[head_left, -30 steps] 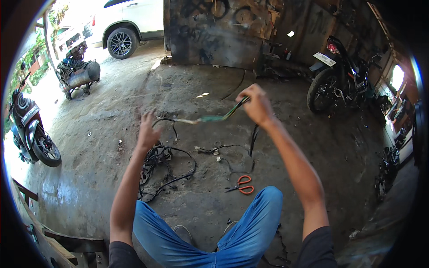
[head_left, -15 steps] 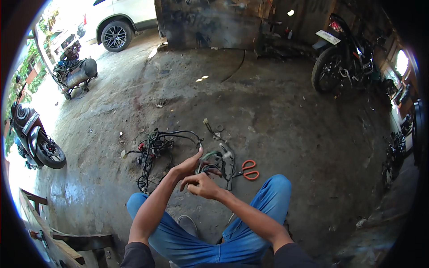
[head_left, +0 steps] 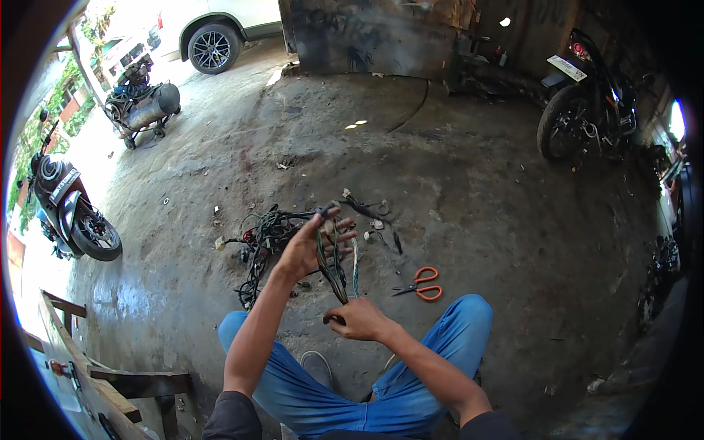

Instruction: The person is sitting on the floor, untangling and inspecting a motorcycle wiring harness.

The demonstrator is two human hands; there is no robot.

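In front of my knees my left hand (head_left: 299, 253) supports a stretch of a wiring harness. Its fingers are spread and slightly blurred, and the wires pass between thumb and fingers. My right hand (head_left: 361, 320) is closed round the lower end of the same wire bundle (head_left: 330, 273), nearer to me. A white and green wire strand (head_left: 356, 268) hangs beside the bundle. The rest of the tangled wiring harness (head_left: 268, 238), dark with several connectors, lies on the floor to the left of my hands. Orange-handled scissors (head_left: 427, 284) rest on the floor to the right.
Loose cable pieces with connectors (head_left: 378, 224) lie beyond my hands on the concrete floor (head_left: 469, 205). A scooter (head_left: 73, 202) and a compressor (head_left: 147, 110) stand at the left. There is a motorcycle (head_left: 579, 110) at the far right and a wooden bench (head_left: 136, 381) at the lower left.
Both hands have come apart; the wire bundle now stretches between them. The left fingers have spread out. Cable pieces beside the scissors have shifted away, leaving the blades visible. The view has tilted slightly.
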